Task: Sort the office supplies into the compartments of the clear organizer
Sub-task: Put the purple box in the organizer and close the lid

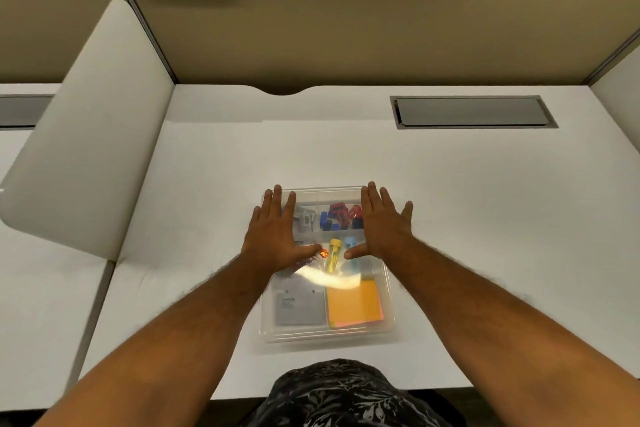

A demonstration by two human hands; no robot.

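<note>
The left hand [273,236] lies flat, fingers straight, over the organizer's [388,315] far-left part, holding nothing. The organizer sits mid-desk [485,218] with clips [341,217], highlighters [335,253] and notes [353,303] inside. The right hand [382,229] lies flat and empty over its far-right rim.

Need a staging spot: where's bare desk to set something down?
Bare desk right of the clear organizer, up to the grommet cover; also between organizer and left divider, and beyond its far rim. Crowded: organizer itself, under left hand and right hand.
</note>
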